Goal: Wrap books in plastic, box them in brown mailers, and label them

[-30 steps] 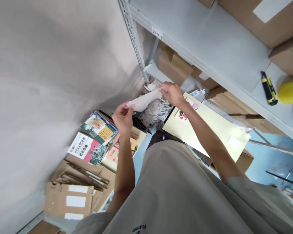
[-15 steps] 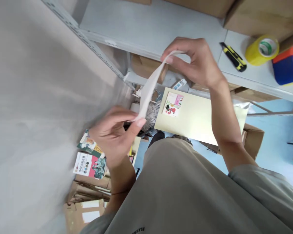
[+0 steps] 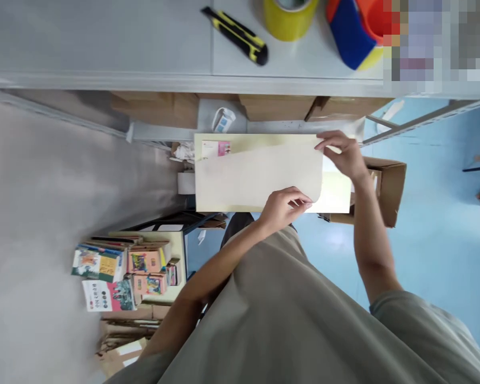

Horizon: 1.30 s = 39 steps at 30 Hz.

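Observation:
I hold a white sheet of paper (image 3: 260,173) flat over a pale yellow board (image 3: 336,194). My left hand (image 3: 284,208) pinches the sheet's near right corner. My right hand (image 3: 342,154) pinches its far right corner. The sheet covers most of the board and part of a small pink-and-white card (image 3: 218,148) at the board's far left. Both hands are closed on the paper.
A grey metal shelf (image 3: 104,48) carries a yellow-black utility knife (image 3: 236,36), a yellow tape roll (image 3: 288,16) and a blue-orange tape dispenser (image 3: 356,26). Cardboard boxes (image 3: 384,186) sit below. Books (image 3: 108,272) and flattened cartons (image 3: 120,330) lie at the left on the blue floor.
The sheet, held curled up between my hands before, is now spread flat over the yellow board. Both hands shifted right to its right corners, and the view swung toward the shelf.

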Each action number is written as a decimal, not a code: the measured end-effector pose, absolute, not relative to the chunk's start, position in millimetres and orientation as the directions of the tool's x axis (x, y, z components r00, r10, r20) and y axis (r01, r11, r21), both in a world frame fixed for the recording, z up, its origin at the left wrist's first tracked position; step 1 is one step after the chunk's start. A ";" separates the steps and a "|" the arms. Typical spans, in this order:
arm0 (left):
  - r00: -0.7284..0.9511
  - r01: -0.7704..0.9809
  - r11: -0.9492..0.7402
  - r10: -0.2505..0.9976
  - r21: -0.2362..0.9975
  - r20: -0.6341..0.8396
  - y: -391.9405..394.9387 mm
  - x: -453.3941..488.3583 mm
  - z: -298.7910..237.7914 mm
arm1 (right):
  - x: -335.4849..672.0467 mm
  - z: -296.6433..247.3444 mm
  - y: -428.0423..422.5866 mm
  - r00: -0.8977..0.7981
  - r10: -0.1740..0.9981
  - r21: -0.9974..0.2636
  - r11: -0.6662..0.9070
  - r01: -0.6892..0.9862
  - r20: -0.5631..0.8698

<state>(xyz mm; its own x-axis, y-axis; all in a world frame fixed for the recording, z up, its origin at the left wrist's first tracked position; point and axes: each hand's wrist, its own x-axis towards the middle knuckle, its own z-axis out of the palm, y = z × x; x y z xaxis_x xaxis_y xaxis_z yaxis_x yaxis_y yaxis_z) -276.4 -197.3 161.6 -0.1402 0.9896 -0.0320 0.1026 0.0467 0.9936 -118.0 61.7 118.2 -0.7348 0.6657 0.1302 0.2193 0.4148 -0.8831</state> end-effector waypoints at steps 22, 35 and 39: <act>-0.560 0.606 0.734 0.668 0.308 -0.490 -237.0 -379.1 -35.3 | -61.6 -66.9 -46.8 -0.089 0.813 -0.215 -0.045 0.976 -0.575; -0.454 0.619 0.691 0.703 0.373 -0.547 -317.4 -474.9 -42.6 | -204.7 -48.5 -117.3 -0.371 0.796 -0.545 0.062 0.836 -0.479; -0.380 0.622 0.630 0.762 0.466 -0.524 -324.0 -506.8 -44.2 | -329.5 -49.4 -173.3 -0.582 0.583 -0.636 0.139 0.759 -0.567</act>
<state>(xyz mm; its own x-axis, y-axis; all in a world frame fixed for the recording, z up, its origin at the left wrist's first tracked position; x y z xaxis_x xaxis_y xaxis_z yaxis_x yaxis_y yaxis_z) -506.8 -324.0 -44.2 -0.3801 0.7623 -0.5239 0.6216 0.6300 0.4656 -329.5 -173.3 -49.4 -0.5820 0.5825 -0.5674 0.7592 0.1392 -0.6358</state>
